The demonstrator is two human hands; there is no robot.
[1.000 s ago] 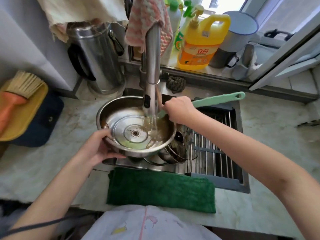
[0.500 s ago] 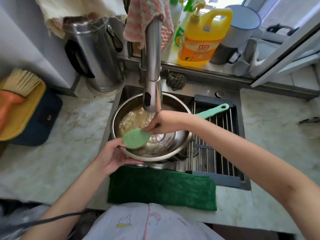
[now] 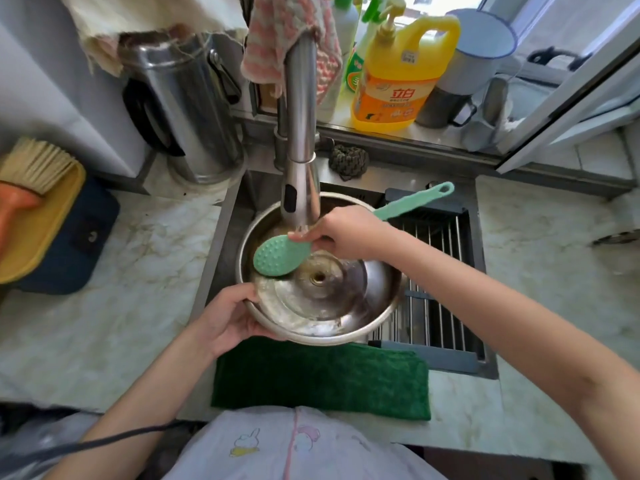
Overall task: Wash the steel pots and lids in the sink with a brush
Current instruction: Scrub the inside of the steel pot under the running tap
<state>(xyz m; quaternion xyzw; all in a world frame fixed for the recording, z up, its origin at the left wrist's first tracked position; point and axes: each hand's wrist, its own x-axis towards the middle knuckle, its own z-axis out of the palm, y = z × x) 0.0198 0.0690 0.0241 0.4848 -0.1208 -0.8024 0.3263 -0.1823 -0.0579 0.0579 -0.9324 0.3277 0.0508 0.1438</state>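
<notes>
Left hand (image 3: pixel 227 322): gripped pot (image 3: pixel 381 294) rim.
Right hand (image 3: pixel 348 233): held brush (image 3: pixel 281 259) handle; head lay left of the fingers.
Lid (image 3: pixel 332 301): lay inside pot, below right hand.
Faucet (image 3: pixel 300 140): stood just behind right hand.

forearms (image 3: pixel 485 306) bare | garment (image 3: pixel 346 455) pale lilac | rabbit prints (image 3: pixel 246 441) | pink stripe (image 3: pixel 290 448) | dark cable (image 3: pixel 104 445)

Bright daylight from the window (image 3: pixel 561 26) at top right, glass washed out to white, only weak soft shadows on the counter (image 3: pixel 104 323), pale reflections on the steel pot (image 3: pixel 322 336), centre sharp, straight lines strongly bent near the edges, corners slightly blurred.
</notes>
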